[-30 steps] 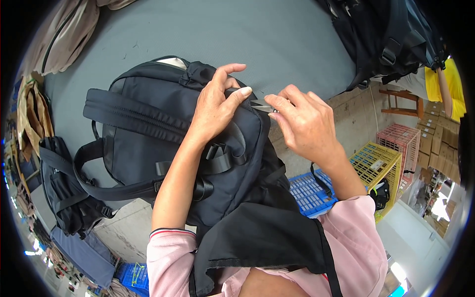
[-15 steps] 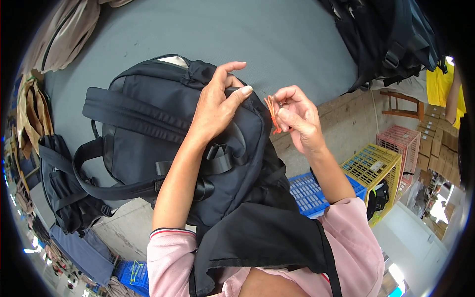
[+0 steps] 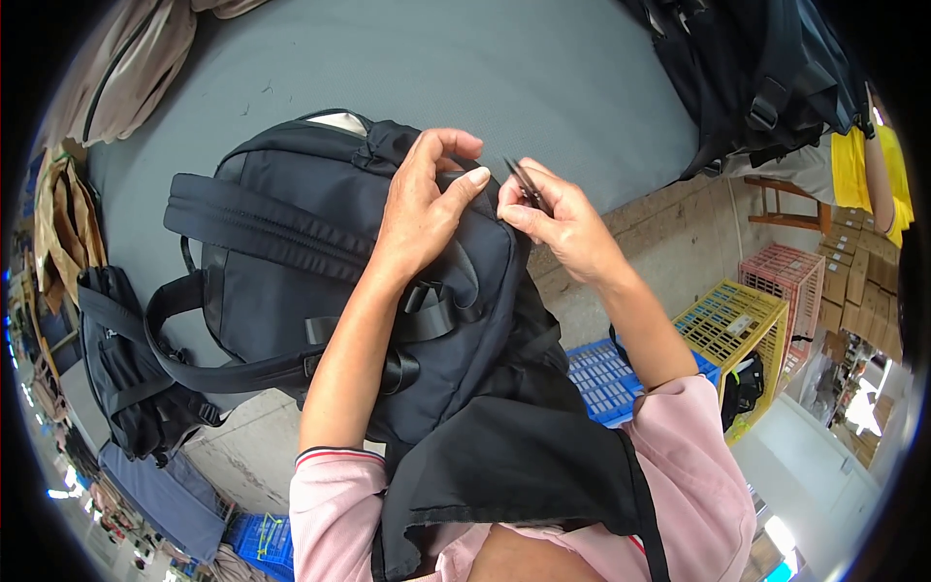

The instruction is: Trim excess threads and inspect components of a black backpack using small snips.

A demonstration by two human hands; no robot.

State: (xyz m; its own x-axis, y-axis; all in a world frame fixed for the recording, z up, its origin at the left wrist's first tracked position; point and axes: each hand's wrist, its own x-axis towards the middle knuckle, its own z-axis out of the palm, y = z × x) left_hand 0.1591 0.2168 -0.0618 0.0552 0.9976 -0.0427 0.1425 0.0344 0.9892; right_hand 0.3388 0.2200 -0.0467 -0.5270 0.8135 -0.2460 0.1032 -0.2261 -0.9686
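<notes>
A black backpack point(image 3: 301, 189) lies across the grey table edge and toward my lap, its straps and buckle upward. My left hand point(image 3: 424, 199) grips the backpack's upper right edge, thumb and fingers curled round the dark fabric. Just right of it, my right hand point(image 3: 562, 221) is closed on small dark thread snips point(image 3: 525, 182). Two slim pointed blades stick out up and left from the fingers, close to the backpack's edge. The handle end of the snips is hidden in the hand.
More black bags point(image 3: 766, 97) lie at the table's far right, and another black backpack point(image 3: 145, 373) sits at the left. Beige bags point(image 3: 136, 68) are at the far left. Blue point(image 3: 596, 378), yellow point(image 3: 732, 320) and pink crates point(image 3: 786, 272) stand right. A person in yellow point(image 3: 873, 184) is beyond.
My right hand has moved left to the backpack's edge and turned; dark blades now show where an orange looped part showed before. My left hand has barely moved, its index finger now more curled.
</notes>
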